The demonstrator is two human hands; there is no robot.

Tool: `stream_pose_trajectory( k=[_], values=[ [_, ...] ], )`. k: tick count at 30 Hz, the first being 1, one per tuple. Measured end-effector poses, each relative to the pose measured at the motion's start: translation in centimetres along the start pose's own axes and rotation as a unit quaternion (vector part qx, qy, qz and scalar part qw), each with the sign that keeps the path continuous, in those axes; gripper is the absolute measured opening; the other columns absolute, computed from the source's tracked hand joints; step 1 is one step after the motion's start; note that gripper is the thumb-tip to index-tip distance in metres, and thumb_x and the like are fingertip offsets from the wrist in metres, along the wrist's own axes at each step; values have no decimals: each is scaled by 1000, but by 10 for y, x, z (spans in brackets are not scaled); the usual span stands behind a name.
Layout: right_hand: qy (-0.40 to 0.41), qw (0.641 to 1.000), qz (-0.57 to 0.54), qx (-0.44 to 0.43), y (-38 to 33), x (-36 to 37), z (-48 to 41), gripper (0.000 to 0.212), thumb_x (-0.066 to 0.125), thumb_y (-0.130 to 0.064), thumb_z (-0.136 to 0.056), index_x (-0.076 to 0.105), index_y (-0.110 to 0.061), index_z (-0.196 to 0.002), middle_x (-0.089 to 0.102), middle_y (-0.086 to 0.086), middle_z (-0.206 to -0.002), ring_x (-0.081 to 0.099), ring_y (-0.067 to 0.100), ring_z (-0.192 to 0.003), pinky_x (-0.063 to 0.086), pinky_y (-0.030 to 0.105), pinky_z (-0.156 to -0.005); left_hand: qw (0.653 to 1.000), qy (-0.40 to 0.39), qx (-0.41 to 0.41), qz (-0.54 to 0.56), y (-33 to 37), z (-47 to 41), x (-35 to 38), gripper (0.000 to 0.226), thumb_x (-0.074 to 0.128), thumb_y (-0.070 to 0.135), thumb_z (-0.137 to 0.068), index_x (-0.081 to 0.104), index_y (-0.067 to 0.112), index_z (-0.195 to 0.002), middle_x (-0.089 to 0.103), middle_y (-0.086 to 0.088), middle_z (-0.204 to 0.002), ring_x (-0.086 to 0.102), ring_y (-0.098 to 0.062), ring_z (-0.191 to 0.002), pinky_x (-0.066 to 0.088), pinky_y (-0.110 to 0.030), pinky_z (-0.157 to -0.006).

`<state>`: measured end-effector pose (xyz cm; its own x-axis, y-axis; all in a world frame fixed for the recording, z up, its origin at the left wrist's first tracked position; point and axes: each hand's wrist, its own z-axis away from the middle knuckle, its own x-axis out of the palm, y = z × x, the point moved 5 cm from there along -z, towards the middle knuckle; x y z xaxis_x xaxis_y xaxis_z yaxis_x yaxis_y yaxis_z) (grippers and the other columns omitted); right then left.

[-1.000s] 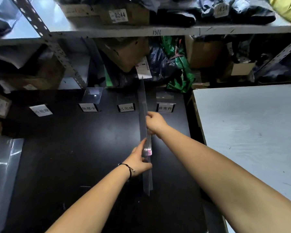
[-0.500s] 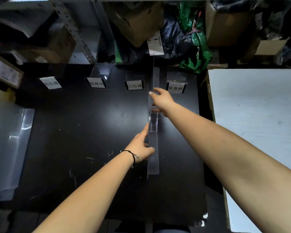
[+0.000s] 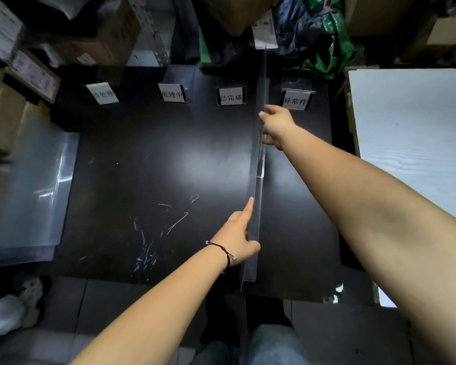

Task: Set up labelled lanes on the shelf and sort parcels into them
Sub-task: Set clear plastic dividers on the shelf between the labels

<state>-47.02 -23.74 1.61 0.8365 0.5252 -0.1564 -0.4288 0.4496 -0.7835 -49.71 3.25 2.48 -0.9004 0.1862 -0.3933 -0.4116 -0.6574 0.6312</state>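
Upright on a black shelf [image 3: 148,159], a long clear divider [image 3: 258,154] is held in place by two bare hands.

Standing on edge, the divider runs from the shelf's front edge to its back, passing between the third label card [image 3: 231,96] and the fourth label card [image 3: 295,100]. The right hand [image 3: 277,125] grips it far along, with fingers curled over the top edge and the thumb below. The left hand [image 3: 237,241], with a black cord bracelet [image 3: 225,252] on its wrist, holds the near end: the index finger lies straight along the left face and the thumb shows through the plastic. Two more label cards [image 3: 102,94] stand along the back to the left. A stack of clear sheets [image 3: 29,193] lies at the shelf's left edge, beside cardboard boxes [image 3: 3,109]. A white board [image 3: 411,127] sits to the right, and a green bag [image 3: 327,48] is among the parcels behind.
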Motion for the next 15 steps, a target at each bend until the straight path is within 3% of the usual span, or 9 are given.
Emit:
stream_pose_trajectory(
  k=[3, 7, 10, 15],
  values=[
    [-10, 1000, -2, 1, 3, 6, 8, 47, 46, -17, -107, 39, -23, -153, 48, 0, -132, 56, 27, -120, 53, 41, -92, 1000, 7, 0, -2, -8, 9, -2, 100, 60, 15, -87, -9, 39, -156, 37, 4, -135, 60, -17, -97, 52, -29, -88],
    [-21, 1000, 1, -9, 6, 14, 10, 48, 44, -13, -107, 38, -22, -154, 46, 7, -149, 53, 30, -128, 51, 50, -103, 1000, 8, 2, -4, -11, 16, -2, 101, 60, 15, -87, -9, 39, -157, 37, 4, -135, 61, -17, -98, 54, -33, -89],
    [-20, 1000, 4, -15, 5, 16, 9, 46, 42, -12, -107, 40, -21, -152, 47, 11, -149, 56, 25, -118, 52, 47, -102, 1000, 14, 0, -12, -12, 19, 1, 101, 60, 16, -88, -11, 38, -156, 37, 4, -133, 60, -16, -94, 54, -30, -86],
    [-11, 999, 17, -27, 4, 20, 6, 48, 42, -16, -108, 36, -23, -155, 47, 4, -147, 56, 30, -124, 55, 41, -94, 1000, 28, -1, 4, -16, 18, 5, 99, 59, 18, -87, -8, 38, -157, 37, 3, -135, 58, -15, -100, 53, -30, -89]
  ],
)
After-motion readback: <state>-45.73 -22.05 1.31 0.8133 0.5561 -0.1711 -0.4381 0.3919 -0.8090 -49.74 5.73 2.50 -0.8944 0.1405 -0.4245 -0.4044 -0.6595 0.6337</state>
